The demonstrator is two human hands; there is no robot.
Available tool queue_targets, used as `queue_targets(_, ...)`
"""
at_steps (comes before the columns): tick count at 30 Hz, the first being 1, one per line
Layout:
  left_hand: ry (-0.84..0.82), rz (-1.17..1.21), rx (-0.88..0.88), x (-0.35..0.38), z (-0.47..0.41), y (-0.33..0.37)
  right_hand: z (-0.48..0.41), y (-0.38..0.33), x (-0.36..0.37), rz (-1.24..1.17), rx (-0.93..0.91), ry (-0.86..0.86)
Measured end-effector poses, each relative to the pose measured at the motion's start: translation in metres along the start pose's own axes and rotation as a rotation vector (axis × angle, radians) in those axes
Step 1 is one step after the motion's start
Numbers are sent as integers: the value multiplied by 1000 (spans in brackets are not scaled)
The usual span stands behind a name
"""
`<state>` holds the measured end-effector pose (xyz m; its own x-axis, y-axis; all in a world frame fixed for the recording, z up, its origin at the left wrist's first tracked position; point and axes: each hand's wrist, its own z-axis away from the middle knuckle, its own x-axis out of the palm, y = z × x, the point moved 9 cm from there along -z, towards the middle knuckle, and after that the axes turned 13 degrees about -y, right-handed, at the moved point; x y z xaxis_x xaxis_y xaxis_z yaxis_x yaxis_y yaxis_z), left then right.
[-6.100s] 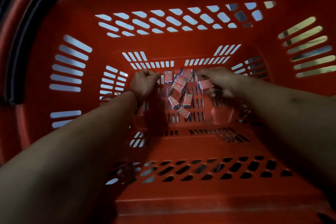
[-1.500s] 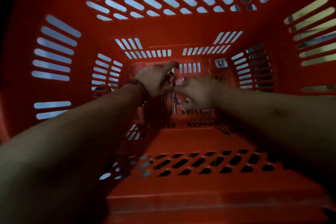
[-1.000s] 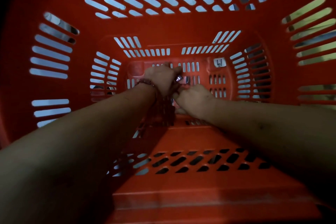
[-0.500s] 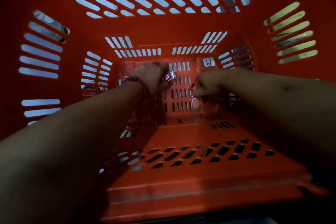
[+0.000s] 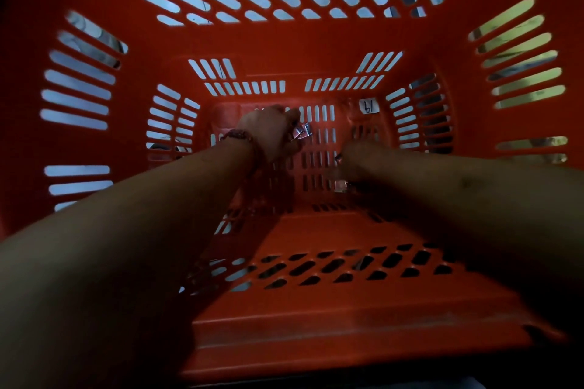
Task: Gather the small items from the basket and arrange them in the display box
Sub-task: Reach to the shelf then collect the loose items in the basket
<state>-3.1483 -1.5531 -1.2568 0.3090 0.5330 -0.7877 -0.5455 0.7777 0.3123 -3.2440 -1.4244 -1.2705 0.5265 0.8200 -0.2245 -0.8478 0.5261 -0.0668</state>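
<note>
From the head view we reach both arms deep into the red basket (image 5: pixel 316 38). Our left hand (image 5: pixel 273 133) is curled closed around a cluster of small packets (image 5: pixel 302 131), their corners poking out past the fingers. Our right hand (image 5: pixel 357 158) bends down over one more packet (image 5: pixel 340 185) on the slotted floor; whether it has closed on it we cannot tell. These look light, flat and slick, so we judge pinching each by its edges safest.
</note>
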Motion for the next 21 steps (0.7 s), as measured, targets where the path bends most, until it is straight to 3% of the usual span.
queue_targets(8,-14,8,-13,1,-1,0,-4,-7,3,-39,38,84)
queue_targets(14,-63,-48,-13,-2,1,2,9,-7,-5,15,-16,-42)
queue_targets(21,-107,-128,30,-52,11,16,44,-13,-50,29,-86,81)
